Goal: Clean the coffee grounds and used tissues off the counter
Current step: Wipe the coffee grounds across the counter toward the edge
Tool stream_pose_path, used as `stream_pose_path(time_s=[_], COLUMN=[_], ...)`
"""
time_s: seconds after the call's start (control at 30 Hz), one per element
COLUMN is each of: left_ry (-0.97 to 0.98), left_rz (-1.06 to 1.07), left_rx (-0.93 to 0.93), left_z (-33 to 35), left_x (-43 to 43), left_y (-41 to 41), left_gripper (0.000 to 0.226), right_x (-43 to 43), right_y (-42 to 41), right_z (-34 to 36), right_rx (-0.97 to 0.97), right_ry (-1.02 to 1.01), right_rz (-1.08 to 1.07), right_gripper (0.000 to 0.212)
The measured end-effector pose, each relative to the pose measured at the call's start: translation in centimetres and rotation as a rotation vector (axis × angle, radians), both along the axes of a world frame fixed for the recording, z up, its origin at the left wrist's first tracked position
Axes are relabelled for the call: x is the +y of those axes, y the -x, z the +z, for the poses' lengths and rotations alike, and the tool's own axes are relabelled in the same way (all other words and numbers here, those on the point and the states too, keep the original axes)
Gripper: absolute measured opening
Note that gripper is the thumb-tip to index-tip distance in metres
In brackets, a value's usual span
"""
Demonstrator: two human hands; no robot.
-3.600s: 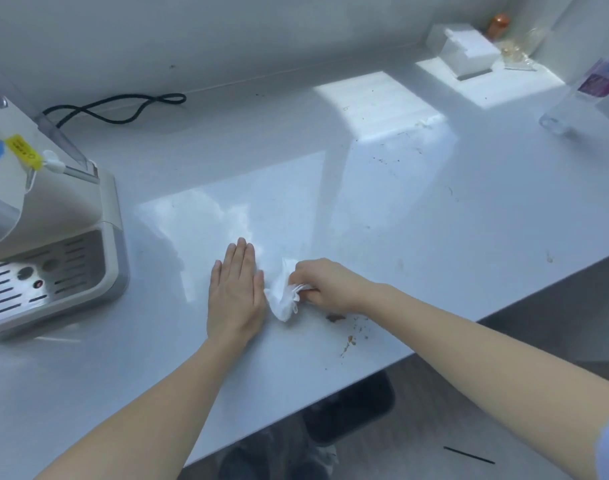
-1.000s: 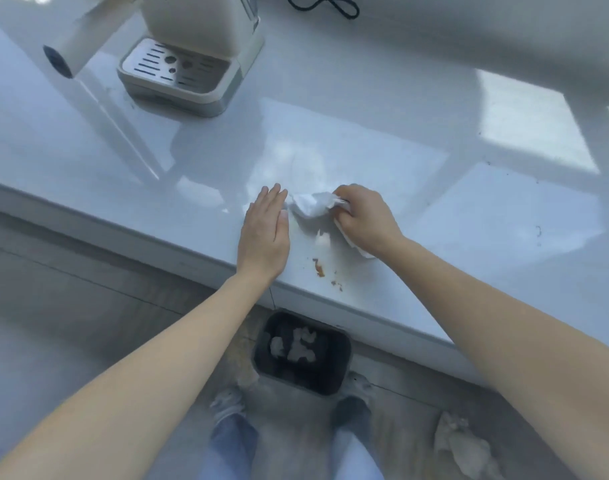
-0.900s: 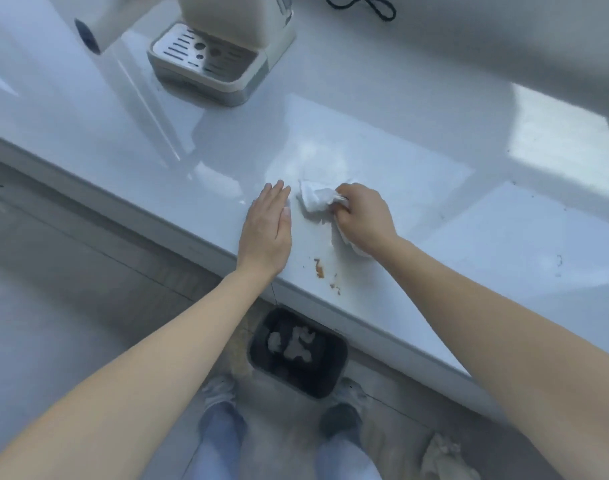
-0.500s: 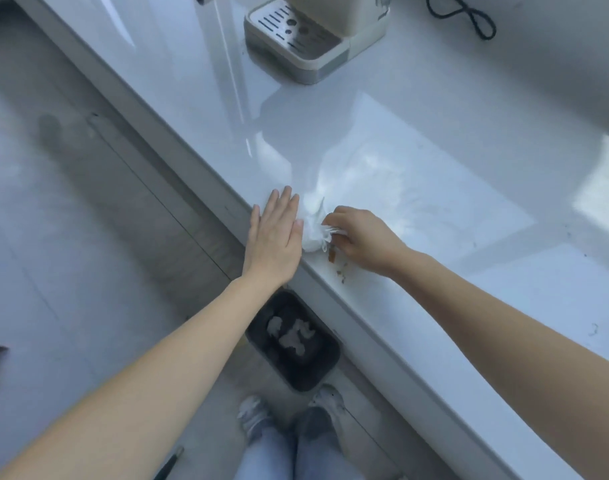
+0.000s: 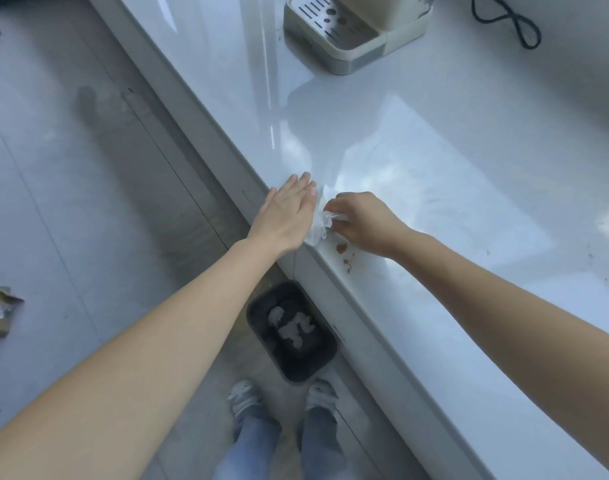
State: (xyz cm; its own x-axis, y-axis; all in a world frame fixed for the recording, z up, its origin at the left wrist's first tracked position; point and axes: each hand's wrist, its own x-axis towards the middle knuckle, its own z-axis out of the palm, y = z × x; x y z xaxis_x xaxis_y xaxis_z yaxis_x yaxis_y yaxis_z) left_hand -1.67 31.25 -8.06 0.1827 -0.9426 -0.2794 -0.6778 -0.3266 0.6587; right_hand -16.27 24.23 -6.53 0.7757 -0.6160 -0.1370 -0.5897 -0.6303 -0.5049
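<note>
As I look down through the head camera, the glossy white desk (image 5: 469,202) fills the right of my view, its front edge running slantwise from the top toward the lower right, with grey floor (image 5: 71,202) to the left of it. At the far side of the desk stands a cream coffee machine (image 5: 351,32) with a slotted drip tray, and a black cable (image 5: 507,19) loops near the back edge. On the floor, tucked against the desk's front, sits a black bin (image 5: 292,334) with crumpled tissues (image 5: 292,329) inside; it lies below both hands. My left grip (image 5: 289,213) is wide, palm down, fingers straight and together, lying flat on the front edge of the desk. My right grip (image 5: 361,220) is just beside it, fingers curled and pinching a bunched white tissue (image 5: 318,226). That tissue lies at the front edge between the two hands and touches the side of the left one. A small brown clump of coffee grounds (image 5: 341,248), with a few specks trailing from it, lies on the desk close to the front edge, just beside my right wrist.
</note>
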Motion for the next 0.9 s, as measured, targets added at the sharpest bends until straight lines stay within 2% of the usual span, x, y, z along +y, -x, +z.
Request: stream_pose_path(time_s=[0.2, 0.37, 0.63, 0.73, 0.8, 0.9], left_ry=[-0.028, 0.000, 0.012, 0.013, 0.033, 0.061], left_rz=[-0.039, -0.073, -0.116, -0.153, -0.154, -0.154], left_rx=[-0.090, -0.183, -0.313, -0.381, -0.377, -0.397], left_z=[0.7, 0.0, -0.4, -0.9, -1.2, -1.5], left_x=[0.1, 0.5, 1.0, 1.3, 1.3, 1.3], left_y=[0.4, 0.7, 1.0, 1.0, 0.9, 0.8], left_gripper=[0.051, 0.049, 0.052, 0.054, 0.054, 0.056], right_x=[1.5, 1.2, 2.7, 2.3, 0.7, -1.9], right_y=[1.7, 0.5, 2.9, 4.7, 6.9, 10.9], right_z=[0.7, 0.0, 0.7, 0.6, 0.7, 0.5], right_rx=[0.075, -0.037, 0.047, -0.091, -0.197, -0.233], right_ry=[-0.079, -0.023, -0.102, -0.129, -0.041, 0.086], right_rz=[0.123, -0.042, 0.035, -0.172, -0.376, -0.622], right_gripper=[0.013, 0.013, 0.011, 0.011, 0.011, 0.012])
